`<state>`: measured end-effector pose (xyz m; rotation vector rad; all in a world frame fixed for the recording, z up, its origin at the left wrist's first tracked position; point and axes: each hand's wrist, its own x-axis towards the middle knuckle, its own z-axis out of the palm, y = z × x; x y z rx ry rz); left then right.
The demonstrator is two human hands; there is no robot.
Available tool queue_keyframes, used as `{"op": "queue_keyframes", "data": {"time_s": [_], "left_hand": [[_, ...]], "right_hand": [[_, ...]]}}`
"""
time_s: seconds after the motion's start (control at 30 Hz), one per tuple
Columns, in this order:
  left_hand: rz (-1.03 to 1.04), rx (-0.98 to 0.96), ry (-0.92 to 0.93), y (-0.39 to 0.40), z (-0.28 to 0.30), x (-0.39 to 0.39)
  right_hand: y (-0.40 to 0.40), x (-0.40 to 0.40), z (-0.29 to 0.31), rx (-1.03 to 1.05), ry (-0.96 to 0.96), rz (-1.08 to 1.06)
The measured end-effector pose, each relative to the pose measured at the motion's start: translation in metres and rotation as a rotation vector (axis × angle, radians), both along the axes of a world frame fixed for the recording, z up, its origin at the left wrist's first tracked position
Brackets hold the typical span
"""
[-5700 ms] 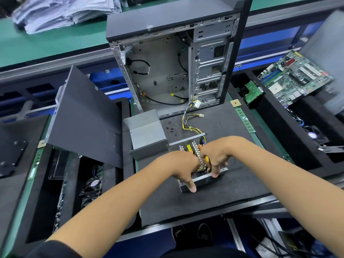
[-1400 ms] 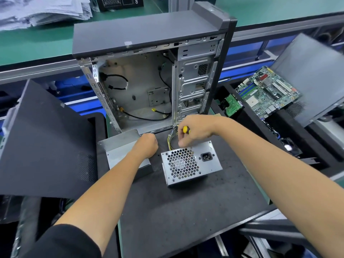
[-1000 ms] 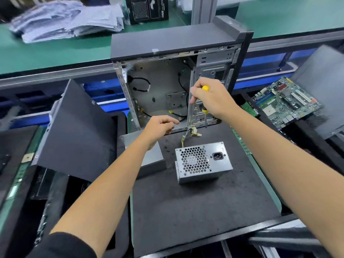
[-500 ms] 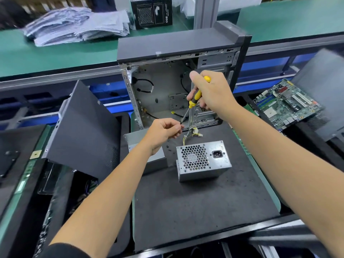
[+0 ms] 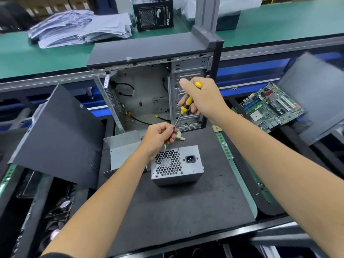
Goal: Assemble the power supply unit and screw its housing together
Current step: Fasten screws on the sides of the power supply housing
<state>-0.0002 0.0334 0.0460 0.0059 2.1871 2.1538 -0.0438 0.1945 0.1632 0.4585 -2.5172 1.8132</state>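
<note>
Power supply unit (image 5: pixel 176 165) sat fan-side up on black mat (image 5: pixel 176 211). Left hand (image 5: pixel 159 137), at its 12 o'clock, pinched screwdriver (image 5: pixel 183 107) tip; right hand (image 5: pixel 202 100) gripped the yellow handle. Open case (image 5: pixel 154 86) stood beyond.

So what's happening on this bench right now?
A person is working on a power supply unit that sits on the black mat in front of an open computer case. The right hand grips a yellow-handled screwdriver, tip angled down to the left hand, whose fingertips pinch at the tip, probably seating a screw too small to see. Nothing is being driven yet.
</note>
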Motion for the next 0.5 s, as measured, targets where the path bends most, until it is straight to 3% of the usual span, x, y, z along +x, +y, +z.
{"op": "queue_keyframes", "data": {"time_s": [0.33, 0.5], "left_hand": [[0.130, -0.181, 0.071, -0.007, -0.001, 0.010], [0.107, -0.181, 0.036, -0.003, -0.003, 0.013]], "right_hand": [[-0.006, -0.002, -0.007, -0.010, -0.021, 0.212], [-0.005, -0.003, -0.012, 0.027, -0.007, 0.271]]}}
